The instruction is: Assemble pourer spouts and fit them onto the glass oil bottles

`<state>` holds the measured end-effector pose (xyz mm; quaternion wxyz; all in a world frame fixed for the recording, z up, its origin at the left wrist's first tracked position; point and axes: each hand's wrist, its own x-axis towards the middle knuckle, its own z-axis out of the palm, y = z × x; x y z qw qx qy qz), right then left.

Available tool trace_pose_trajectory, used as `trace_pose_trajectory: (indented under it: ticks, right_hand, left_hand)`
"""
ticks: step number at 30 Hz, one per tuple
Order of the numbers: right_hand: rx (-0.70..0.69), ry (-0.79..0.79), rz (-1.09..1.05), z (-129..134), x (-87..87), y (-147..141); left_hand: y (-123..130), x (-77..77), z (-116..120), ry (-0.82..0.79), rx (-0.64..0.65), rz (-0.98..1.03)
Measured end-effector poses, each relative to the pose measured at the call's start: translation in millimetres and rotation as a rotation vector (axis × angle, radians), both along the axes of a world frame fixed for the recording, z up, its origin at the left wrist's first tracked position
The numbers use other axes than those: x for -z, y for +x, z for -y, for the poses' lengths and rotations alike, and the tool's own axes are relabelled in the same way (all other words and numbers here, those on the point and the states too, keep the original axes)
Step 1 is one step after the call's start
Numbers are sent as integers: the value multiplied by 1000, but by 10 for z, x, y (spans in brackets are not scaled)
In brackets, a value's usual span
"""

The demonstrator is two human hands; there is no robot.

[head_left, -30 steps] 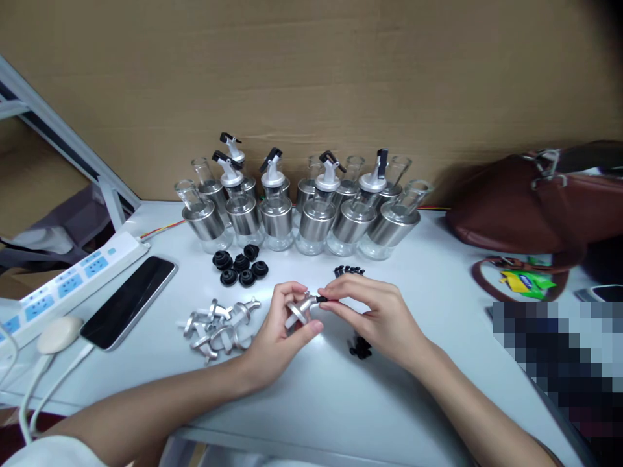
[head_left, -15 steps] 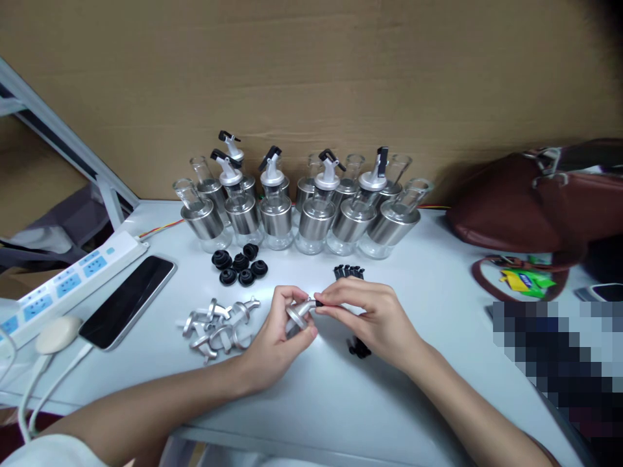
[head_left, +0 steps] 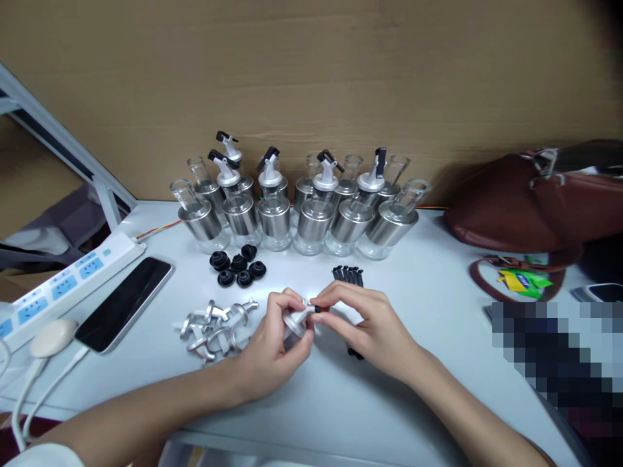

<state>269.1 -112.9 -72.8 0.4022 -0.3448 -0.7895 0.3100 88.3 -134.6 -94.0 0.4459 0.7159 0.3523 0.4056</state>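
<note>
My left hand [head_left: 275,347] is closed around a silver pourer spout [head_left: 294,322], its narrow end pointing right. At that end my right hand [head_left: 372,327] pinches a small black cap [head_left: 318,309] between thumb and fingers, touching the spout's tip. Left of my left hand lies a pile of silver pourer spouts [head_left: 214,332]. Behind the pile are several black rubber stoppers [head_left: 238,263]. A row of black levers [head_left: 347,275] lies just beyond my right hand. More small black parts [head_left: 355,353] are partly hidden under that hand.
Glass bottles with steel bands [head_left: 315,224] stand in rows at the back, several topped with pourers. At left are a phone [head_left: 125,303], a white charger puck [head_left: 53,337] and a power strip [head_left: 73,281]. A brown bag [head_left: 516,201] and a green-yellow packet [head_left: 524,282] lie right.
The spout has turned slightly in my left hand, and my right fingers have shifted a little left and down around the black cap at its tip. The whole view has moved slightly.
</note>
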Motion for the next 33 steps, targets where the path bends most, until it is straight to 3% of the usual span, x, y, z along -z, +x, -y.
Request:
trace_pose_trajectory:
  ticks: [7,14,17,19,22,26,33]
  right_hand:
    - [-39,-327,-46,45,-14,-48]
    - [5,-505,-250,-1,-26,-18]
    - [64,-564,-350,-23,-9,-7]
    - [105,-570,-397,-37,6,-6]
    - [143,-558,-454,-53,20,-11]
    - [163,-539,-482,-54,8,-17]
    - [180,-480,-458,-53,-17,-3]
  left_hand:
    - [-82,-92,-36,92,28,-183]
    - [-175,-290,-79,387,97,-358]
    - [-348,-355,-239,613,-85,-379]
    - [-519,-394,-399,666,-244,-459]
    - [-777,-441,-630,763,-315,-574]
    - [-980,-468,-771,690,-341,-844]
    - [-1052,-466,-771,419,-367,-1169]
